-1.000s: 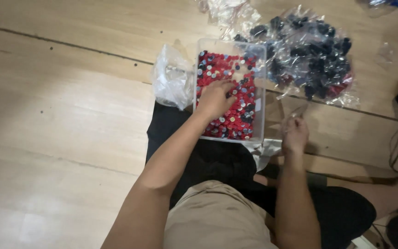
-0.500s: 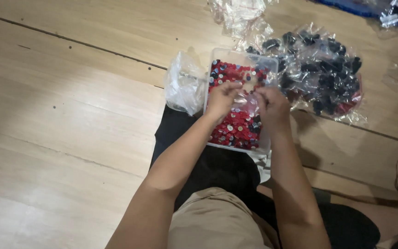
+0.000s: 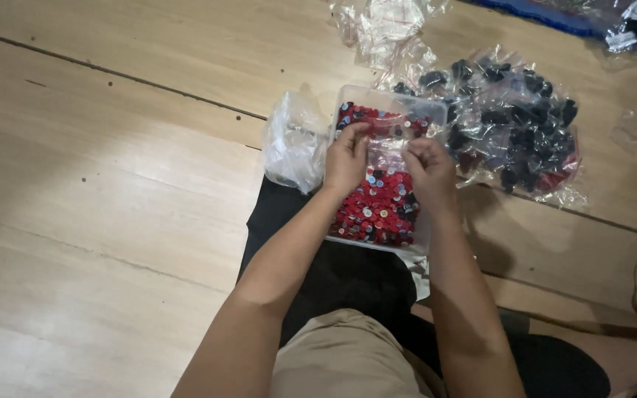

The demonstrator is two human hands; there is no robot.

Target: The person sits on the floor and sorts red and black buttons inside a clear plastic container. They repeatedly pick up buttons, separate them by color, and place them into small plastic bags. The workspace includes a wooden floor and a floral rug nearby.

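Clear small bag (image 3: 388,151) pinched between two hands, left hand (image 3: 346,158), right hand (image 3: 429,169), fingers clamped, one button-filled tub (image 3: 377,214).

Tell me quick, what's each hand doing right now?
Left hand: closed, pinching the edge of a small clear plastic bag over the tray of red buttons.
Right hand: closed, pinching the same bag's other edge.
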